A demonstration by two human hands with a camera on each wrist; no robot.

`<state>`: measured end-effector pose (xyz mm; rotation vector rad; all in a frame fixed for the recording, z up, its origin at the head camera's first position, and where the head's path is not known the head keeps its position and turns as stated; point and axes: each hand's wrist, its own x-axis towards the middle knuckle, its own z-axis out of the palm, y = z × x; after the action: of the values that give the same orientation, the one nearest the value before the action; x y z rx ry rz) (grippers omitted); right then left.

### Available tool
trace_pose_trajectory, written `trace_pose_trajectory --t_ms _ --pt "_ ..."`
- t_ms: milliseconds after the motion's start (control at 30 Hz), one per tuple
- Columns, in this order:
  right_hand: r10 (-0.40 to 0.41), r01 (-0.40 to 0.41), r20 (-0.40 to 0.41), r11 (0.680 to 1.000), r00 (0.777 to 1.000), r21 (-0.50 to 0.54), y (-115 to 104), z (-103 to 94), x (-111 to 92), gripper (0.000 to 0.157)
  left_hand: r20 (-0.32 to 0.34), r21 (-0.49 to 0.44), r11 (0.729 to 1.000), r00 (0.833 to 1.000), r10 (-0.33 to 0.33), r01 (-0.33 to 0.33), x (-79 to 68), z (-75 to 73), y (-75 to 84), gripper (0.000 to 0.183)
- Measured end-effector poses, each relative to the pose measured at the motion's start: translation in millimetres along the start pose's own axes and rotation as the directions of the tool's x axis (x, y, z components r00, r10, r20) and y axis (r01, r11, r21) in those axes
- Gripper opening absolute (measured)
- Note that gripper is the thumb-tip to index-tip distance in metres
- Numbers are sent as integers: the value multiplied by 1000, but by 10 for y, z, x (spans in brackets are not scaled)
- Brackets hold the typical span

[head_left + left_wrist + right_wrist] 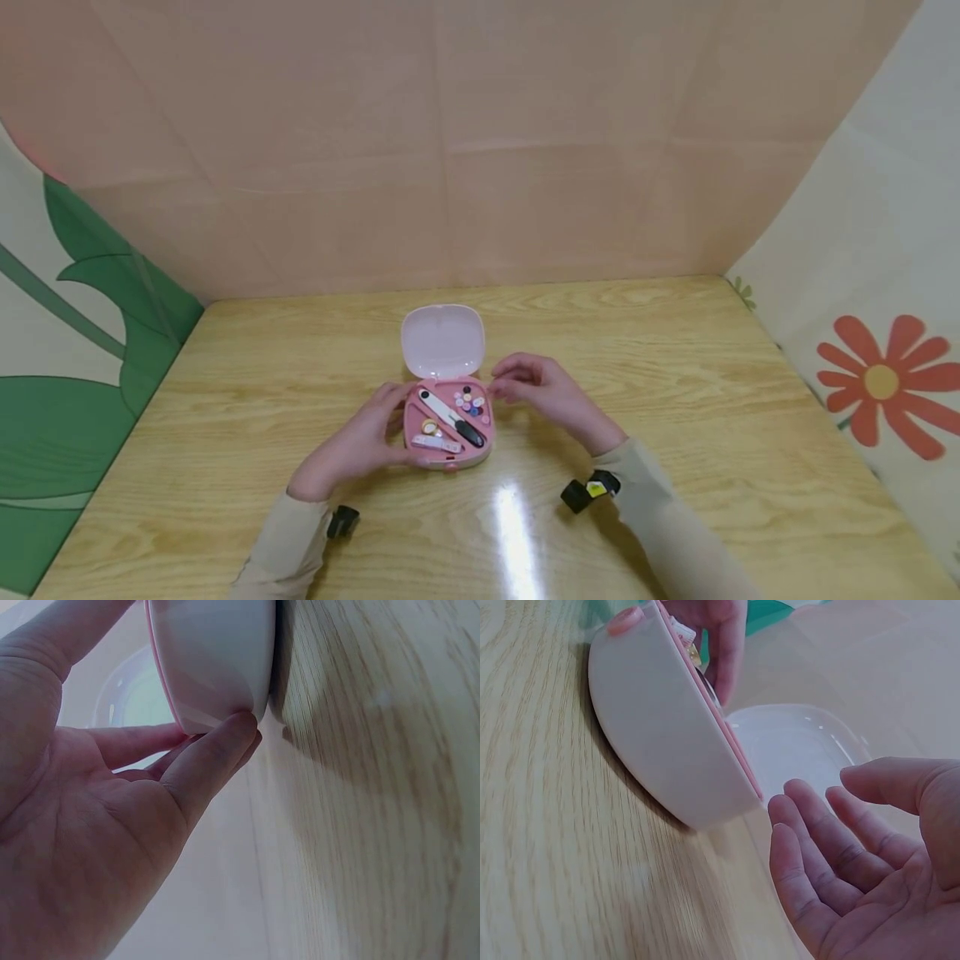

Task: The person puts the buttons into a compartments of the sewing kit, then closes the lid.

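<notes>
A small pink and white sewing box point(450, 458) stands on the table with its lid point(443, 340) raised at the back. My left hand point(367, 437) grips the box's left side, thumb near the front and fingers toward the back; in the left wrist view, fingertips point(238, 727) press its white wall. Inside, a long white tool with a black end point(447, 412) lies diagonally. Several small buttons point(472, 402) fill the right rear compartment. A white patterned strip point(437, 443) and a small gold-rimmed round piece point(429, 427) lie front left. Beside the right rear corner, my right hand point(543, 392) holds nothing, fingers loosely bent.
The box rests on a wood-grain table point(637, 358). A plain pinkish sheet point(450, 167) hangs behind it, with printed sheets at both sides. Black straps with small devices point(588, 492) sit at the wrists. A pink latch button point(625, 621) is on the box's front.
</notes>
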<state>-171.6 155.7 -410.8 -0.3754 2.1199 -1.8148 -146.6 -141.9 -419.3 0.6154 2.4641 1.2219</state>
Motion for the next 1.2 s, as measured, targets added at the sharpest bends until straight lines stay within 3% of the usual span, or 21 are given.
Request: trace_pose_trajectory --t_ms 700,1200 --pt "46 -46 -38 999 998 0 42 -197 -95 40 0 19 1000 1000 0 0 5 -8 10 97" --pt "37 -34 -45 997 998 67 85 -286 -55 45 -8 16 1000 1000 -2 2 19 18 31 95"
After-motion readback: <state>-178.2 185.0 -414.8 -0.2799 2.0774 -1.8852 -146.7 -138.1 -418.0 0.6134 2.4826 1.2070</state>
